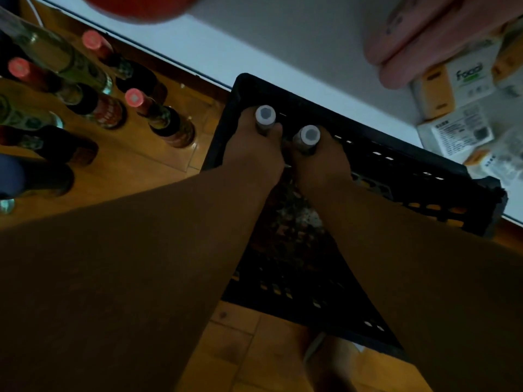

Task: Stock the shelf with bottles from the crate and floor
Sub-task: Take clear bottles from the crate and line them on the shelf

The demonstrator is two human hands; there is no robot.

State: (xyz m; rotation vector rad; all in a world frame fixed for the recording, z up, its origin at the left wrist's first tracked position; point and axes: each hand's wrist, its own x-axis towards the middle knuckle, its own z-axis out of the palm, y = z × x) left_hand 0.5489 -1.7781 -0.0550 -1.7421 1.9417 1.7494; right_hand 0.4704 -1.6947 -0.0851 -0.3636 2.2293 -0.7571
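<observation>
Both my arms reach down into a black slatted crate on the wooden floor. My left hand is closed around the neck of a dark bottle with a white cap. Right beside it, my right hand grips a second dark bottle with a white cap. The two bottles stand upright, close together, near the crate's far left corner. Their bodies are hidden by my hands. Several dark sauce bottles with pink caps stand on the floor to the left of the crate.
A white shelf base runs diagonally behind the crate. Boxed goods with yellow and white packaging and a pink pack lie at the upper right. A blurred red object sits at the top edge. A foot stands near the crate's front.
</observation>
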